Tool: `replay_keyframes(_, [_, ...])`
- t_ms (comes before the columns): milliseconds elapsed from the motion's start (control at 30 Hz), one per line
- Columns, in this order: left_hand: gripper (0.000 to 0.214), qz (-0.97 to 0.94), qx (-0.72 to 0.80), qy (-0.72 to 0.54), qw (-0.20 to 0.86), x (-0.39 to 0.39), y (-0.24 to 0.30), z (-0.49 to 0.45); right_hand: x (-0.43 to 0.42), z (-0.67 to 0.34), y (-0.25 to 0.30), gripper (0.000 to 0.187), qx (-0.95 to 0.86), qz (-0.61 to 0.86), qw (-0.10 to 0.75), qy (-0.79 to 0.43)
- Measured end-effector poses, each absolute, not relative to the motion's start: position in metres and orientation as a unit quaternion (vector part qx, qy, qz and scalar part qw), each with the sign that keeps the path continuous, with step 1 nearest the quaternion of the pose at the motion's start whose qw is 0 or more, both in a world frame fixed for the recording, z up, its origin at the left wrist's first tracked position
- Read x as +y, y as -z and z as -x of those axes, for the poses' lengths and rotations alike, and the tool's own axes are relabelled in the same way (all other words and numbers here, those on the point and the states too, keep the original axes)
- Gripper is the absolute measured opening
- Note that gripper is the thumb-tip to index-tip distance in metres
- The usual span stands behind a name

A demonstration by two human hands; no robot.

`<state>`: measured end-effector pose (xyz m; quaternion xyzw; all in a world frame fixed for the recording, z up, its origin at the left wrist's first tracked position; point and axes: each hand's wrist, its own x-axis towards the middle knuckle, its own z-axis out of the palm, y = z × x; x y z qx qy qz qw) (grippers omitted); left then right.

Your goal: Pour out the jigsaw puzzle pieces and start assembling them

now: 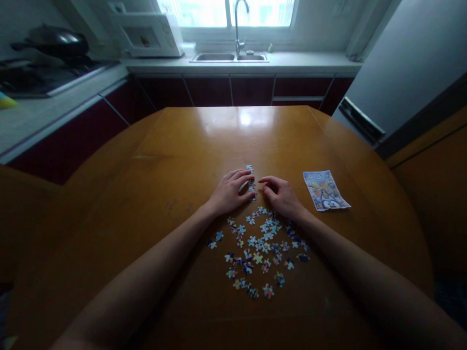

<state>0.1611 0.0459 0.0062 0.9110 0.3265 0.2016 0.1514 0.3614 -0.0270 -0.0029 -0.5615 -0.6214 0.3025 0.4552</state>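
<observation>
A narrow upright strip of jigsaw puzzle pieces (249, 168) lies near the middle of the wooden table. My left hand (231, 192) rests on its left side, thumb and fingers apart, the fingertips touching the strip and covering part of it. Just right of the strip is my right hand (282, 196), its fingers curled in and the thumb close to the index finger. Whatever may be between those fingertips is too small to make out. Loose puzzle pieces (267, 236) are scattered on the table below both hands, some partly hidden by my right wrist.
A printed picture sheet (326, 190) lies on the wooden table (175, 146) to the right. Beyond the table are a counter with a sink (215, 57), a white microwave (149, 36), and a stove with a pan (58, 41). A fridge (404, 63) stands at the right.
</observation>
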Motion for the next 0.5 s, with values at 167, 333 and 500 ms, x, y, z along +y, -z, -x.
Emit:
replay_keyframes(167, [0.045, -0.911, 0.327, -0.199, 0.153, 0.0464, -0.0064, -0.1617, -0.0274, -0.3613, 0.0006, 0.024, -0.611, 0.561, 0.467, -0.307])
replay_keyframes(333, [0.044, -0.911, 0.325, -0.201, 0.153, 0.0468, -0.0047, -0.1615, -0.0269, -0.3616, 0.0028, 0.023, -0.61, 0.563, 0.467, -0.305])
replay_keyframes(500, [0.044, -0.912, 0.325, -0.201, 0.15, 0.0468, -0.005, -0.1618, -0.0254, -0.3634, 0.0035, 0.02, -0.606, 0.56, 0.474, -0.307])
